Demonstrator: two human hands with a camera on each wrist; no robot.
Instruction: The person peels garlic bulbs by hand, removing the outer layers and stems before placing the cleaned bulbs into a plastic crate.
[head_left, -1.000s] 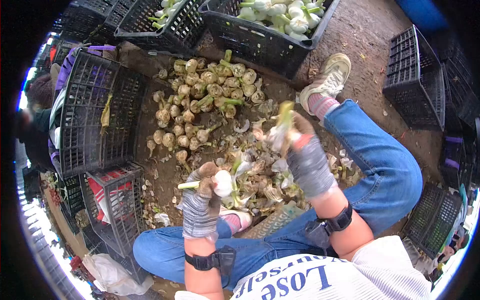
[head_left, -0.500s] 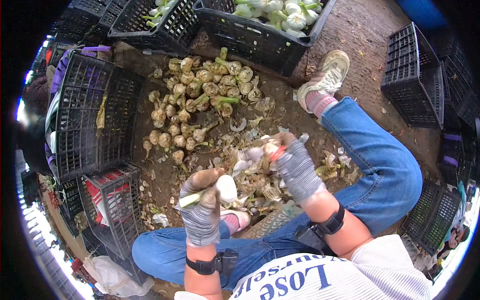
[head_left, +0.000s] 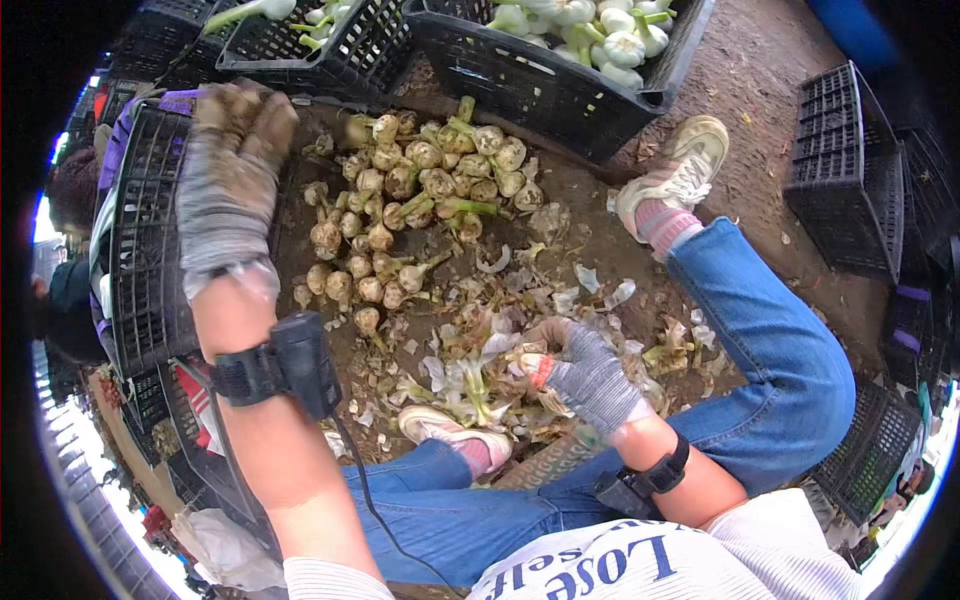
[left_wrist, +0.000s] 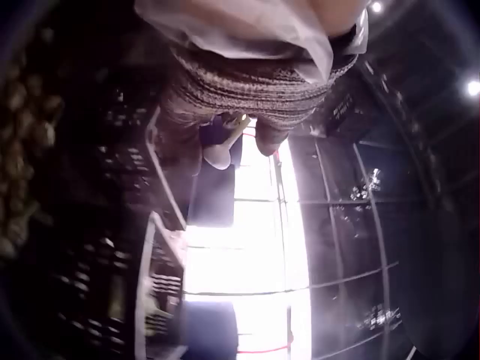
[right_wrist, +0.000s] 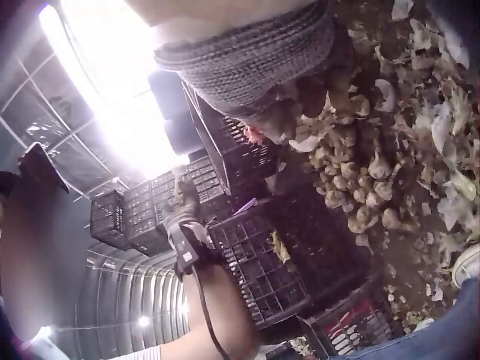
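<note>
My gloved left hand (head_left: 232, 165) reaches far out to the upper left, fingers extended over the crate side. Beyond its fingertips, a clean white garlic bulb (head_left: 276, 8) with a long green stem is in the air, apart from the hand. The left wrist view shows the same garlic bulb (left_wrist: 217, 156) past the fingers. My gloved right hand (head_left: 590, 375) is curled low over the heap of peelings (head_left: 480, 370). A red band (head_left: 541, 371) shows at its fingers, and a pale piece (right_wrist: 304, 144) sits at the fingertips; I cannot tell whether it is gripped.
Unpeeled garlic bulbs (head_left: 420, 185) lie piled on the dirt floor. A black crate (head_left: 540, 85) of white garlic stands behind them, another crate (head_left: 310, 65) to its left. An upended crate (head_left: 150, 250) stands at the left, further crates (head_left: 845, 180) at the right.
My left hand has swung from above the lap to the upper left and let go of the white garlic bulb. The right hand has moved down a little; the stem and skins it carried no longer show.
</note>
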